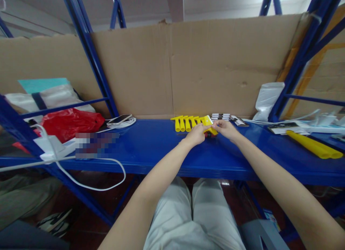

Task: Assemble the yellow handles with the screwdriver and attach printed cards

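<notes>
Near the centre of the frame, just right of middle, a yellow piece [207,120] with a pale flat patch at its upper end, above the blue desk [145,144]. Left hand [196,134] clamped on the yellow piece from the left, one finger stretched across it. Right hand [224,128] at the piece's right edge, fingertips drawn together; too small to tell whether clamped on it or only touching. Just below the yellow piece, partly hidden, a small red-and-black thing [210,134].

Immediately left of the hands, a row of yellow handles [188,124], side by side on the desk. Just behind the right hand, a stack of white-and-black pieces [221,116], with a black-and-white packet [239,121] beside it.

At right of the frame, a white bag [267,101] leaning upright against the cardboard [215,70]; farther right, long yellow tubes [314,146] lying aslant. At left, a red plastic bag [70,123], and near it a phone [122,118] on a coiled white cable [126,124].
</notes>
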Available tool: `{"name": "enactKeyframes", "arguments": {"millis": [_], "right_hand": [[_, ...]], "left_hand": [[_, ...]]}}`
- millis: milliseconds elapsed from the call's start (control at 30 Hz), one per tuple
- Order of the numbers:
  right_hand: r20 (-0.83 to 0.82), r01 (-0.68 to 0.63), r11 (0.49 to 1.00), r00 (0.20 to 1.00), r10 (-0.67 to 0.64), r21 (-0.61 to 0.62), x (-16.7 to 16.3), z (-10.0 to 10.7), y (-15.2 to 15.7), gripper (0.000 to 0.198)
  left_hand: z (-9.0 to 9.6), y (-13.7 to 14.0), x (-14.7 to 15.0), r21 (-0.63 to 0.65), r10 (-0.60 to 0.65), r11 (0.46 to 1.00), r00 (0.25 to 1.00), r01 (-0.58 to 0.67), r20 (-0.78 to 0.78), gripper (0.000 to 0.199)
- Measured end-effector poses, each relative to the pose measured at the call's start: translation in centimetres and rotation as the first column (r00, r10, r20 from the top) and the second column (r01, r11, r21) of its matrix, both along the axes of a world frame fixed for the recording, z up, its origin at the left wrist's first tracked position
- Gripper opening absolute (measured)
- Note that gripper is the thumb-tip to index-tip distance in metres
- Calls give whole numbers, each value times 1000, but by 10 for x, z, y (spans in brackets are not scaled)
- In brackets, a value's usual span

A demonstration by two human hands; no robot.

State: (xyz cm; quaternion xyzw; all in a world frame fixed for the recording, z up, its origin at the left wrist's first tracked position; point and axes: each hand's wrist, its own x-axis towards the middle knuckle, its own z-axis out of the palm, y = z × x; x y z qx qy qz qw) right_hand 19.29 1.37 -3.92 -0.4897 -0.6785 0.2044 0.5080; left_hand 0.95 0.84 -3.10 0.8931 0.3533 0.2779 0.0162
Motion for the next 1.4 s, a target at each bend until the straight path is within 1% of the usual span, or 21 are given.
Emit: {"name": "enactKeyframes", "arguments": {"millis": [100,267,400,500,600,700,833,900,1000,1100,1200,1300,1400], "right_hand": [[41,5,1000,999,-5,13,-4,-1,-1,29],[115,13,999,993,-18,52,-5,0,-2,19],[131,26,998,991,-33,52,-5,0,-3,19],[97,29,999,995,-31,22,-6,0,-4,22],[34,19,1000,999,-19,-21,-8,-1,-4,21],[-74,32,998,997,-36,-50,-13,-2,-4,18],[-222,66,996,972,-77,-56,-18,0,-6,22],[-209,63,995,975,-77,-71,-18,3,-8,20],[-124,19,991,992,-35,-132,-16,7,-12,23],[-110,-15,988,994,-1,-153,-16,9,-15,29],[-141,-9,989,990,-11,-144,-16,9,-14,31],[-169,33,990,984,-56,-138,-13,8,-11,31],[-195,60,991,977,-83,-122,-7,5,-5,29]], "left_hand": [[1,0,-1,11,18,1000,1000,-18,-3,58],[0,2,-1,14,35,999,999,-35,20,54],[1,1,-2,3,44,999,999,-44,26,55],[2,-1,-2,-7,49,999,998,-48,29,56],[4,-3,-2,-19,52,998,998,-52,30,57],[6,-5,-2,-30,62,998,998,-62,20,57],[8,-3,-3,-24,78,997,996,-77,41,57],[8,-1,-4,-17,92,996,994,-91,60,58],[9,1,-6,-6,124,992,989,-124,85,59],[11,-2,-8,6,144,990,989,-144,42,57],[12,-9,-10,9,174,985,984,-174,-45,57],[12,-14,-10,4,190,982,974,-191,-122,64],[10,-16,-9,6,178,984,972,-179,-151,72]]}}
